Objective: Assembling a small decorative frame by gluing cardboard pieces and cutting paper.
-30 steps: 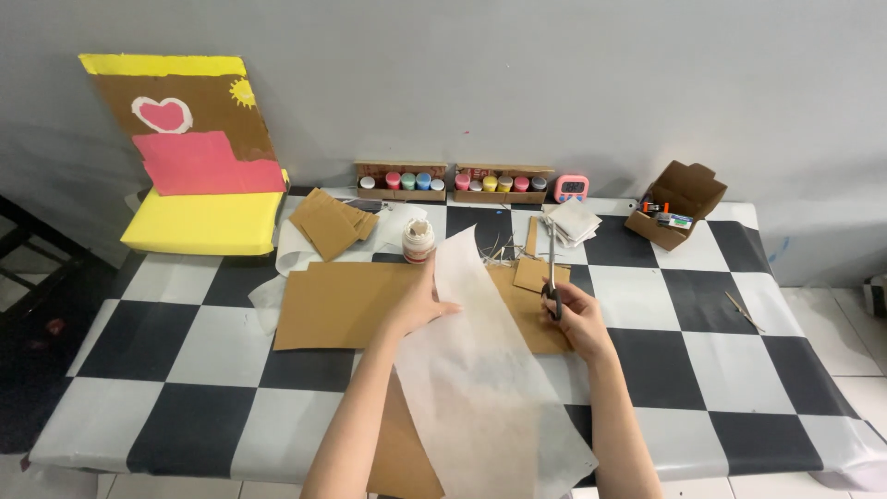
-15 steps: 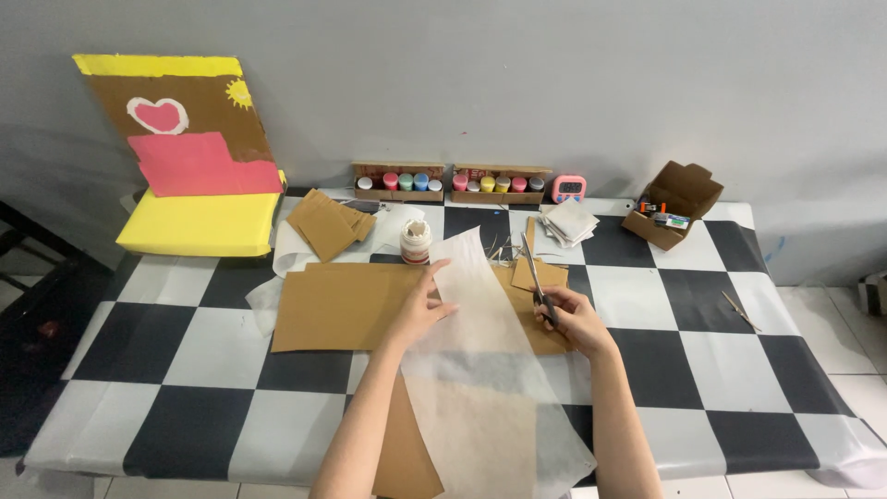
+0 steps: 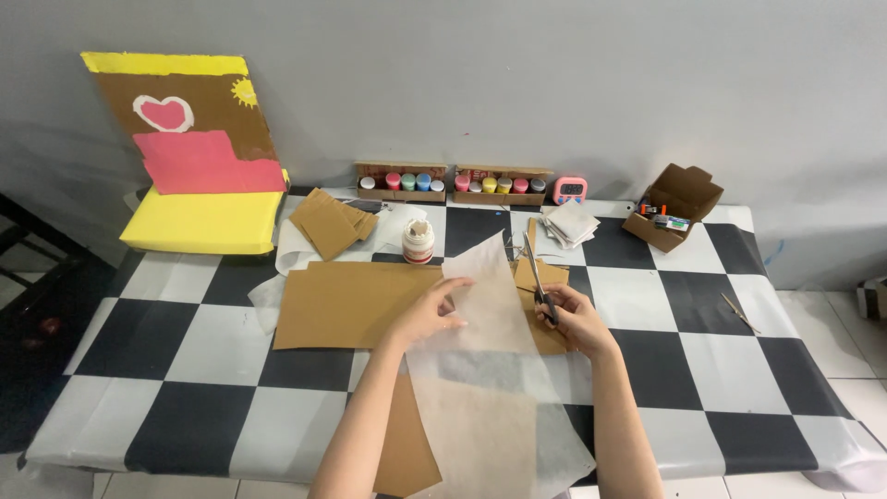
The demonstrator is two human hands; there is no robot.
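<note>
Translucent paper sheet (image 3: 485, 370) lies across the near edge of the checkered table (image 3: 702, 370), held by the left hand (image 3: 427, 314), its fingers pinching the sheet's left side. Beside it, the right hand (image 3: 573, 323) is closed around scissors (image 3: 538, 277), blades pointing toward the far edge. 2 trays of paint pots (image 3: 453, 182) line the far edge; an open cardboard box (image 3: 679, 205) of small items sits at the far right corner.
</note>
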